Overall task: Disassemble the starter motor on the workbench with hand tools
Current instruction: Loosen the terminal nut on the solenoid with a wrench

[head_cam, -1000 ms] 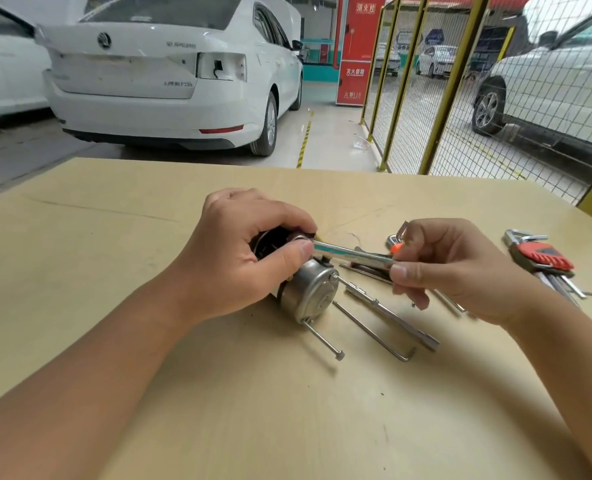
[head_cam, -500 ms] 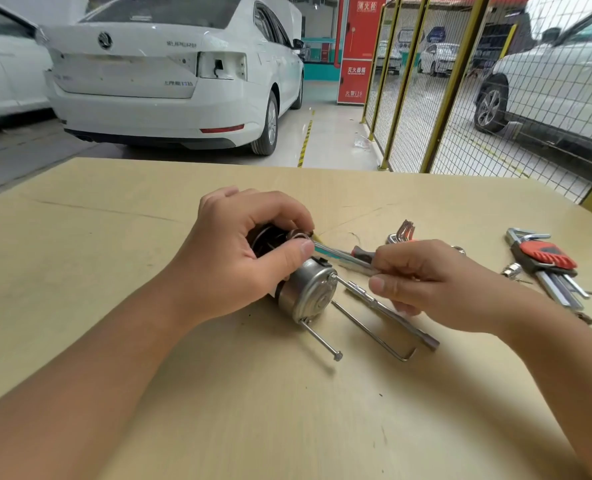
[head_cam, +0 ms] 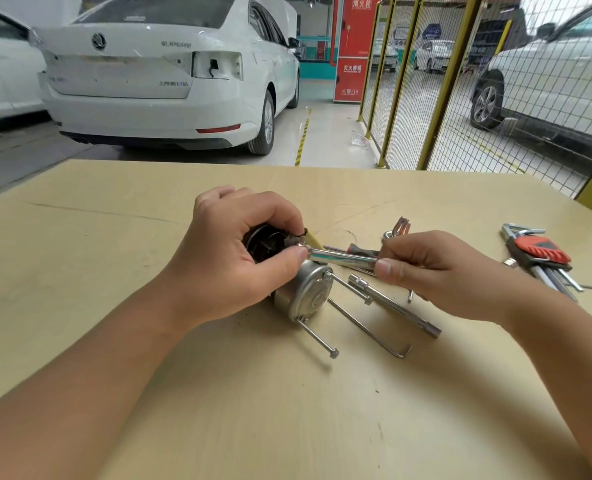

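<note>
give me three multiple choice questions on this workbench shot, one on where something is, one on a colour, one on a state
1. Where does the hex key set lie?
A. on the right of the workbench
B. under the left hand
C. on the floor by the car

2. What colour is the hex key set's holder?
A. blue
B. red
C. yellow

3. What is the right hand doing?
A. resting flat on the bench
B. holding the handle of a wrench
C. lifting the loose long bolt

Answers:
1. A: it lies at the right edge, beyond the right hand.
2. B: its plastic holder is red over silver keys.
3. B: its grip closes on the wrench's handle while the wrench head sits at the starter motor, which the left hand steadies.
</note>
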